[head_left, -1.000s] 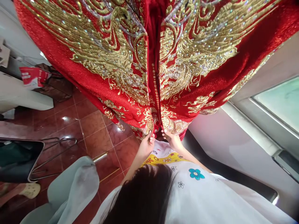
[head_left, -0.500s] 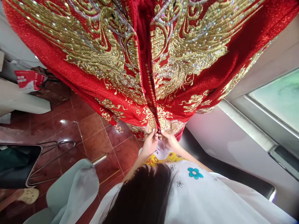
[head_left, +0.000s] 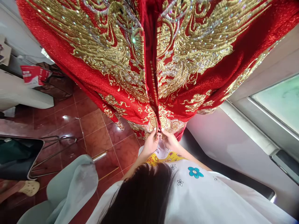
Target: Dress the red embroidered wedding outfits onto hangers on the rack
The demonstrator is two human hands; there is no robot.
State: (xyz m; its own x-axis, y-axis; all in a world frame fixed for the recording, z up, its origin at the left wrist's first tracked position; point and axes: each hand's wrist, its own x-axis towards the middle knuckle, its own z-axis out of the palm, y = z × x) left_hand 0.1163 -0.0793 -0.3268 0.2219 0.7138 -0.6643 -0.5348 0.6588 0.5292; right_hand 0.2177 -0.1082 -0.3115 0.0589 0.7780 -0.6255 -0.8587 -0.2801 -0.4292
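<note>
A red jacket (head_left: 210, 77) with gold embroidery and shiny beads hangs right in front of me, its front opening running down the middle. At the lower end of that opening, my left hand (head_left: 151, 142) pinches the jacket's front edge, thumb on top. Close beside it, my right hand (head_left: 170, 140) pinches the opposite edge the same way. The fingertips of both hands nearly meet, and what lies between them is too small to make out. A row of small gold beads (head_left: 153, 81) lines the inside of the opening.
To the right stands a grey-white panel with a greenish window (head_left: 277, 99). A pale chair (head_left: 70, 186) and a black seat with metal legs (head_left: 21, 155) are at the lower left. Beyond them are a red packet (head_left: 34, 75) and a brown bag (head_left: 58, 85) above the red tiled floor (head_left: 95, 126).
The view has shifted slightly, so the jacket and room sit a little further right. Both hands keep their pinch at the same place on the front edges.
</note>
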